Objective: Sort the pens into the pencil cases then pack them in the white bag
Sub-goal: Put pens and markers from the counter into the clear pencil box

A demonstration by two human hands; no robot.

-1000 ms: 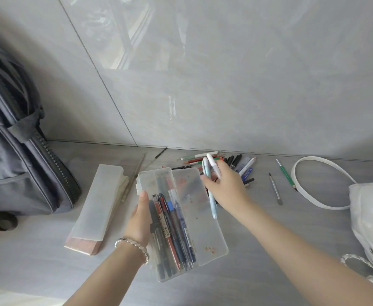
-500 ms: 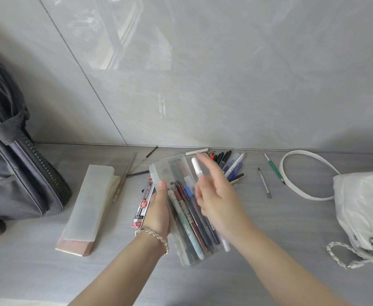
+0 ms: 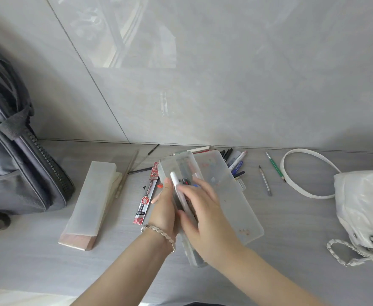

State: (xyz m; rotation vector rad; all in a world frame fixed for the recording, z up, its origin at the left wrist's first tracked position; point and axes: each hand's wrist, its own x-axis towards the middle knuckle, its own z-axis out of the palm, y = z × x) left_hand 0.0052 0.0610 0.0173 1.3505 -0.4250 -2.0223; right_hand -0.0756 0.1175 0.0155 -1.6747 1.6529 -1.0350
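Now putting a white pen into the clear case.
Left hand gripping the case's 9 o'clock side; right hand pinching the pen above it.

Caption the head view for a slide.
Right hand lowers a white pen into the open clear pencil case steadied by the left hand.

Grey table: dark backpack far left; closed frosted pencil case; packaged refill; loose pens by the wall; two pencils; white bag right.
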